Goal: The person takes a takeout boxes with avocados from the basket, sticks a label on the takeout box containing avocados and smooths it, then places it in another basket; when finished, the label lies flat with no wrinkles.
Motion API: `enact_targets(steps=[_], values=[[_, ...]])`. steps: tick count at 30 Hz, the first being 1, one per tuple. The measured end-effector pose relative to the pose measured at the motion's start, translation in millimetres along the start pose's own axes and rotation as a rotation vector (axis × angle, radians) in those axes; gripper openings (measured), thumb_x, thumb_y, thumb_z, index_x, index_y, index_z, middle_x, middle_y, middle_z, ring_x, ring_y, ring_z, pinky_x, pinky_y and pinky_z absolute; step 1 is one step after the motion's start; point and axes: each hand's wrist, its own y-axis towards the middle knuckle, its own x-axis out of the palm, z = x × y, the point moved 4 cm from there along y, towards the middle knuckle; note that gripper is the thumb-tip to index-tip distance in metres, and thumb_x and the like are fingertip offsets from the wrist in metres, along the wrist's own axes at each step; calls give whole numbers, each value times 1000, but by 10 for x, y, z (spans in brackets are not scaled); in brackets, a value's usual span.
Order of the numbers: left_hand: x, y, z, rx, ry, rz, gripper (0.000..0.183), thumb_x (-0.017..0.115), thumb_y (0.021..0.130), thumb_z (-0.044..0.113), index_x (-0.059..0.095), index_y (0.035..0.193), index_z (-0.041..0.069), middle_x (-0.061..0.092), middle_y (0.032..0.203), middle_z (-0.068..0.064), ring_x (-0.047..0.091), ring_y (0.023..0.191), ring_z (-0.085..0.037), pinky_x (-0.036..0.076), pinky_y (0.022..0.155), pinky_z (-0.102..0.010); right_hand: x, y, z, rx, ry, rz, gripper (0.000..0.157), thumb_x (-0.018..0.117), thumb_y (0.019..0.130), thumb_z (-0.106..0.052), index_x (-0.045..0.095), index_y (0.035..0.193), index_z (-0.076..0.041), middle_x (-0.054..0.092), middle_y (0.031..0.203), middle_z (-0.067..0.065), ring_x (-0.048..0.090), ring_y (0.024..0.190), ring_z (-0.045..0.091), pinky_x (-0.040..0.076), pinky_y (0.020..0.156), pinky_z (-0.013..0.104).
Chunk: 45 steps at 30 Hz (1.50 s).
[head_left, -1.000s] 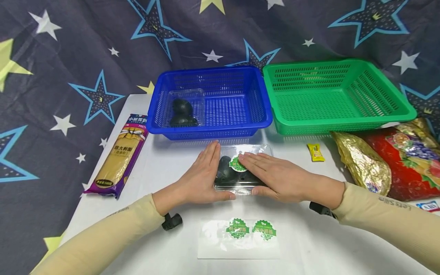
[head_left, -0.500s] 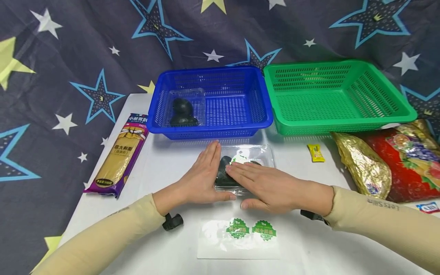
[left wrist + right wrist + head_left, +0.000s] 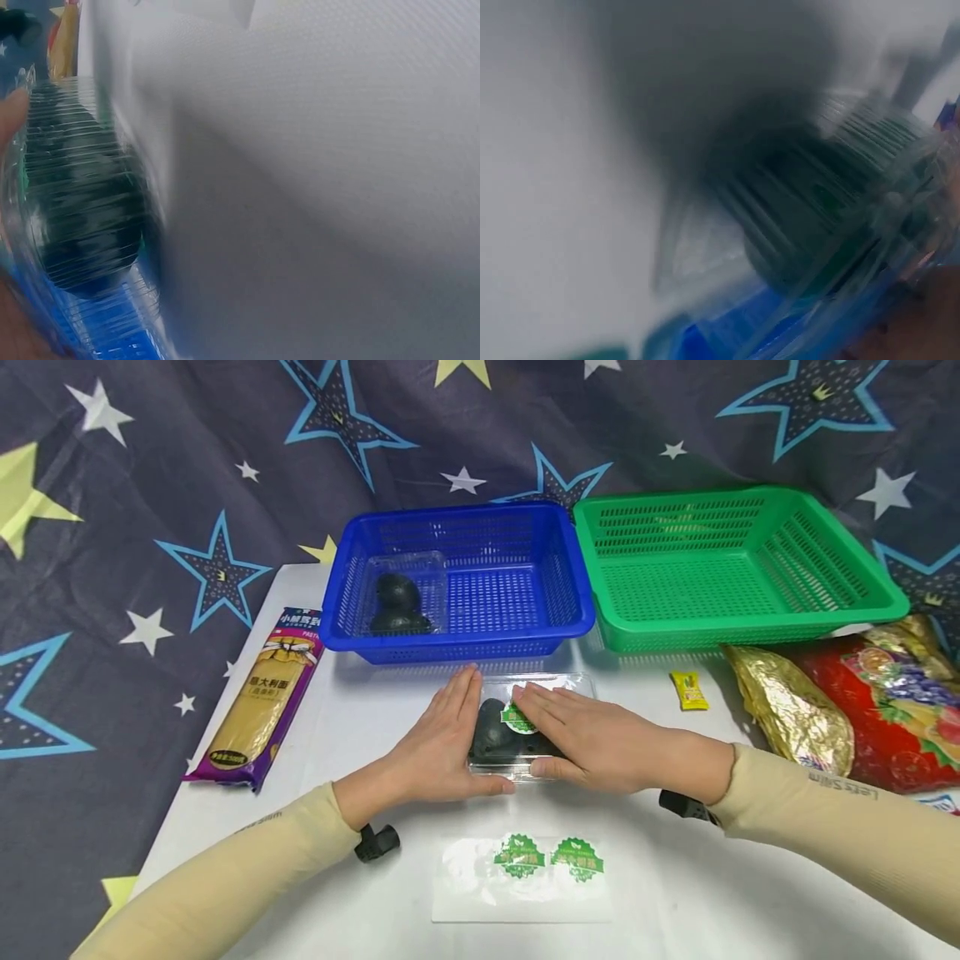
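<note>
A clear plastic clamshell box (image 3: pixel 573 682) with dark green, avocado-like fruits (image 3: pixel 491 731) inside lies in the middle of the white table. On its lid is a round green-and-white sticker (image 3: pixel 516 718), partly under the right fingertips. My right hand (image 3: pixel 600 739) lies flat across the lid's right part, fingers straight, thumb at the front edge. Along the box's left side rests my left hand (image 3: pixel 442 747), fingers extended together and thumb pointing right. In the left wrist view the ribbed box wall (image 3: pixel 82 187) shows a dark fruit behind it. The right wrist view is blurred over the box (image 3: pixel 802 202).
Nearer me lies a sheet (image 3: pixel 480 897) with two green stickers. Behind stand a blue basket (image 3: pixel 457 647), holding another box of dark fruits (image 3: pixel 397 602), and a green basket (image 3: pixel 712 639). A pasta pack (image 3: pixel 262 702) lies left; a yellow sachet (image 3: pixel 688 691) and red-gold bag (image 3: pixel 885 710) lie right.
My right hand slid left and toward me over the lid, covering much of the sticker, then back up and right, showing it again. The left hand has stayed at the box's side.
</note>
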Motion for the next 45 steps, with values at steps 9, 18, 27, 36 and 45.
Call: enact_targets(steps=[9, 18, 27, 36, 45], values=[[-16, -9, 8, -10, 10, 13, 130, 62, 71, 75, -3, 149, -6, -6, 157, -22, -5, 145, -30, 9, 116, -43, 74, -181, -309, -6, -63, 28, 84, 32, 97, -59, 18, 149, 6, 16, 156, 21, 14, 144, 33, 20, 114, 46], [-9, -4, 17, 14, 2, 4, 127, 60, 74, 73, -5, 149, -7, -8, 156, -23, -6, 145, -32, 8, 116, -45, 86, 71, -404, 14, -92, 96, 81, 29, 99, -57, 21, 147, 7, 18, 154, 23, 16, 143, 34, 20, 115, 45], [9, -6, 4, -5, 0, -9, 128, 61, 73, 72, -4, 149, -7, -10, 157, -22, -8, 145, -31, 6, 116, -44, 116, 110, -439, 33, -72, 38, 81, 31, 98, -57, 22, 148, 5, 15, 155, 22, 12, 144, 33, 17, 115, 45], [22, -8, 3, -23, -4, -14, 130, 61, 72, 74, -7, 148, -6, -13, 157, -20, -8, 145, -32, 6, 116, -45, 122, 95, -552, -21, -5, 17, 82, 29, 98, -58, 17, 150, 4, 13, 156, 22, 9, 145, 31, 17, 116, 44], [13, -9, 3, 4, -7, 15, 129, 62, 72, 74, -3, 149, -7, -9, 157, -23, -6, 145, -32, 7, 116, -44, 150, 9, -451, 4, 25, 41, 83, 27, 99, -57, 7, 150, 4, 8, 158, 18, 5, 146, 26, 14, 117, 41]])
